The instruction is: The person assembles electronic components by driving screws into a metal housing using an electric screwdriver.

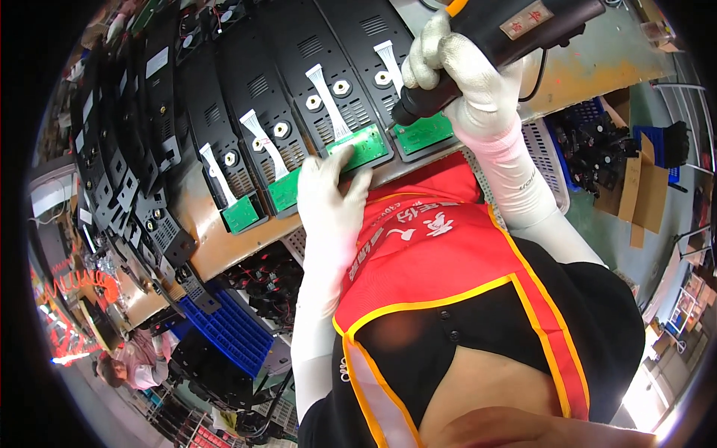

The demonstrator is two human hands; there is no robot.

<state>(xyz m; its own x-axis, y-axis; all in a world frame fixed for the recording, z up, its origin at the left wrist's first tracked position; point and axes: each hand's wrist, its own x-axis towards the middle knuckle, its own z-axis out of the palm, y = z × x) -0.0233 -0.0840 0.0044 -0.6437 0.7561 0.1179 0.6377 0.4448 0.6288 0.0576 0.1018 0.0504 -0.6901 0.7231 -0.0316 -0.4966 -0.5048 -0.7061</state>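
Observation:
My right hand (470, 71), in a white glove, is wrapped round a black electric screwdriver (504, 45). The tool's dark nose points down and left, over a green circuit board (422, 134) on the rightmost black panel (373, 45). My left hand (325, 194), gloved too, rests its fingers at the edge of another green circuit board (366, 147), thumb apart from them. A white ribbon cable (328, 101) runs up from this board over its black panel (310, 56), beside two round metal fittings. Whether my left fingers press on the board or on something small is hidden.
More black panels with boards and cables lie side by side leftward on the workbench (213, 250). A blue plastic crate (231, 328) stands below at the left. At right are a white basket (545, 160), cardboard (646, 187) and dark parts. Another person (138, 362) is far left.

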